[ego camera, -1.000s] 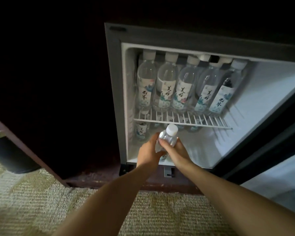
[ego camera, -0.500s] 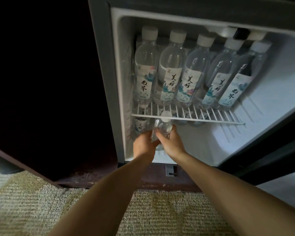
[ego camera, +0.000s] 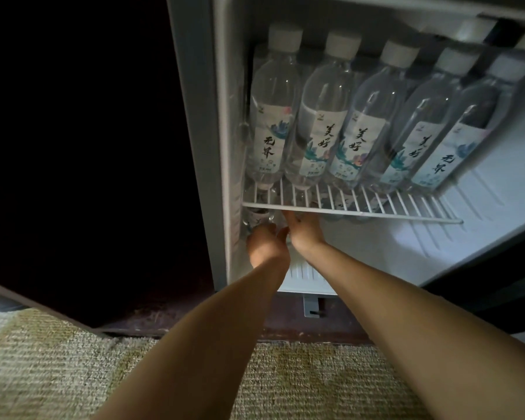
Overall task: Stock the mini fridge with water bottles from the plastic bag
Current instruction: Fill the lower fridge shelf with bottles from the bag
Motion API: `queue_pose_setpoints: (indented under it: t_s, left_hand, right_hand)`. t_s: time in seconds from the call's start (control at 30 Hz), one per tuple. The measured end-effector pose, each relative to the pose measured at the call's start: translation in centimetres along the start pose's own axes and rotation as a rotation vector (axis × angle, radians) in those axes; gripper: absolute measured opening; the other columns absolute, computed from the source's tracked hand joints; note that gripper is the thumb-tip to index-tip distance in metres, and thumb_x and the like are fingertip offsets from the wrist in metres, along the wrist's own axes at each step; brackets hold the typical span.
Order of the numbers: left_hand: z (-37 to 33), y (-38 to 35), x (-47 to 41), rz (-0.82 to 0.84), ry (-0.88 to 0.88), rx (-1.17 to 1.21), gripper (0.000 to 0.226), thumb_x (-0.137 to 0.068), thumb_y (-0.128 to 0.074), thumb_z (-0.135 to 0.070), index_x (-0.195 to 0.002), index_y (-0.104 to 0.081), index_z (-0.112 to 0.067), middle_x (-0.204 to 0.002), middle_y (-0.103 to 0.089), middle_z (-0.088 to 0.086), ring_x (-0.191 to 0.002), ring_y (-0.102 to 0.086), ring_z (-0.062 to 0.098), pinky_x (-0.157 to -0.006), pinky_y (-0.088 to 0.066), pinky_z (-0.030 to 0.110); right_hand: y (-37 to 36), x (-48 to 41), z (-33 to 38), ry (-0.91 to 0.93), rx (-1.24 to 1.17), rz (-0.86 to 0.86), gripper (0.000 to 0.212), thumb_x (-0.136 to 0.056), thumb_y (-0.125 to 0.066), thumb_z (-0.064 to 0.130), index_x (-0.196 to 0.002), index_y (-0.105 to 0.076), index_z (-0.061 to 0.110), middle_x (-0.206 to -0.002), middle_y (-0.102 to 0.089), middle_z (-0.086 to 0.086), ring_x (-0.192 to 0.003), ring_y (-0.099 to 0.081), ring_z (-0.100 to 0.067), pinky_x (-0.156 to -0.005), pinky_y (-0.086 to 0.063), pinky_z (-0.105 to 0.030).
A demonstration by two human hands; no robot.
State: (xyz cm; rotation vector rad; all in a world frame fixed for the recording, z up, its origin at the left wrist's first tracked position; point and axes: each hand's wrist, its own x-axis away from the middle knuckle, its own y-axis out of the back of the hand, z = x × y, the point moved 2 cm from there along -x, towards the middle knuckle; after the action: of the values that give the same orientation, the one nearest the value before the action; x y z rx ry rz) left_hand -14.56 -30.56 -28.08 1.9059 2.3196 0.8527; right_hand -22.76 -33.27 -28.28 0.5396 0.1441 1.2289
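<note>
The open mini fridge has a white wire shelf with several clear labelled water bottles standing in a row on it. My left hand and my right hand reach together under the shelf at the left side of the lower compartment. Both are wrapped around a water bottle of which only a sliver of clear plastic shows between my fingers; the shelf edge and my hands hide the rest. Another bottle stands down there against the left wall. The plastic bag is out of sight.
The fridge sits in a dark wooden cabinet whose left side is in deep shadow. The lower compartment floor shows white to the right of my hands. Beige woven carpet lies in front.
The bottle, held in front of the fridge a second ago, has gone in under the wire shelf with both hands. My head has moved closer, so the fridge fills more of the view.
</note>
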Motion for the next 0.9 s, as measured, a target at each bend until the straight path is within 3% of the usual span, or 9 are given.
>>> queue_pose_setpoints:
  t_s: [0.07, 0.17, 0.27, 0.37, 0.47, 0.53, 0.6, 0.8, 0.9]
  left_hand:
    - [0.0, 0.1, -0.4, 0.010, 0.008, -0.005, 0.020, -0.089, -0.061, -0.021, -0.102, -0.070, -0.009, -0.106, -0.071, 0.010, -0.100, -0.064, 0.023, -0.075, -0.042, 0.026]
    - [0.0, 0.2, -0.5, 0.026, -0.002, -0.009, 0.022, -0.089, -0.062, -0.022, -0.106, -0.071, -0.011, -0.110, -0.070, 0.009, -0.104, -0.063, 0.024, -0.080, -0.044, 0.026]
    - [0.0, 0.4, -0.5, 0.061, -0.011, -0.041, 0.022, -0.090, -0.060, -0.020, -0.107, -0.069, -0.009, -0.111, -0.069, 0.011, -0.105, -0.062, 0.026, -0.083, -0.046, 0.030]
    - [0.0, 0.8, -0.3, 0.083, -0.040, -0.096, 0.023, -0.091, -0.058, -0.019, -0.109, -0.069, -0.009, -0.112, -0.068, 0.011, -0.107, -0.061, 0.027, -0.087, -0.047, 0.032]
    - [0.0, 1.4, 0.4, 0.092, -0.086, -0.168, 0.024, -0.092, -0.053, -0.019, -0.107, -0.071, -0.010, -0.111, -0.069, 0.011, -0.105, -0.062, 0.027, -0.083, -0.046, 0.029]
    - [0.0, 1.8, 1.0, 0.092, -0.093, -0.193, 0.025, -0.092, -0.051, -0.015, -0.107, -0.072, -0.010, -0.109, -0.070, 0.011, -0.103, -0.064, 0.027, -0.084, -0.049, 0.029]
    - [0.0, 2.4, 1.6, 0.088, -0.089, -0.225, 0.026, -0.094, -0.049, -0.013, -0.110, -0.070, -0.009, -0.111, -0.069, 0.012, -0.105, -0.063, 0.028, -0.087, -0.050, 0.031]
    - [-1.1, 4.9, 4.4, 0.083, -0.093, -0.214, 0.028, -0.092, -0.050, -0.011, -0.112, -0.069, -0.011, -0.110, -0.069, 0.012, -0.105, -0.063, 0.028, -0.085, -0.049, 0.031]
    - [-1.7, 6.5, 6.3, 0.089, -0.117, -0.188, 0.023, -0.088, -0.055, -0.008, -0.103, -0.073, -0.011, -0.106, -0.070, 0.010, -0.103, -0.063, 0.026, -0.075, -0.044, 0.025]
  right_hand:
    - [-0.1, -0.2, -0.1, -0.001, -0.021, -0.014, 0.032, -0.093, -0.057, 0.034, -0.107, -0.054, 0.005, -0.091, -0.060, -0.023, -0.095, -0.061, -0.037, -0.078, -0.044, -0.039]
    - [-0.5, -0.7, -0.5, 0.002, -0.022, -0.005, 0.023, -0.093, -0.057, 0.035, -0.085, -0.043, 0.019, -0.071, -0.044, -0.004, -0.071, -0.049, -0.021, -0.071, -0.036, -0.031]
    - [-0.5, -0.7, -0.7, -0.016, -0.040, -0.006, 0.037, -0.093, -0.056, 0.035, -0.068, -0.030, 0.028, -0.065, -0.033, 0.006, -0.060, -0.037, -0.010, -0.073, -0.033, -0.029]
    - [-0.5, -0.1, -0.2, -0.029, -0.034, 0.016, 0.025, -0.094, -0.054, 0.040, -0.092, -0.040, 0.019, -0.085, -0.045, -0.006, -0.083, -0.047, -0.018, -0.079, -0.039, -0.034]
    - [-0.7, 1.2, -0.8, -0.038, 0.023, 0.064, 0.055, -0.095, -0.051, 0.042, -0.130, -0.036, 0.002, -0.116, -0.054, -0.016, -0.105, -0.056, -0.027, -0.092, -0.043, -0.041]
    - [-1.0, 2.8, -2.3, -0.078, 0.194, 0.130, 0.057, -0.098, -0.044, 0.042, -0.137, -0.034, 0.002, -0.133, -0.049, -0.020, -0.120, -0.051, -0.034, -0.098, -0.042, -0.042]
    - [-0.8, 4.2, -3.8, -0.125, 0.368, 0.213, 0.055, -0.101, -0.036, 0.042, -0.137, -0.038, 0.002, -0.138, -0.046, -0.021, -0.123, -0.048, -0.036, -0.100, -0.040, -0.041]
    - [1.2, 6.6, -1.7, -0.070, 0.416, 0.271, 0.052, -0.104, -0.026, 0.038, -0.123, -0.056, 0.000, -0.124, -0.059, -0.021, -0.110, -0.056, -0.032, -0.080, -0.035, -0.030]
    - [2.2, 8.4, -0.3, -0.077, 0.320, 0.261, 0.049, -0.103, -0.033, 0.034, -0.116, -0.061, -0.004, -0.102, -0.058, -0.019, -0.090, -0.050, -0.024, -0.084, -0.042, -0.037]
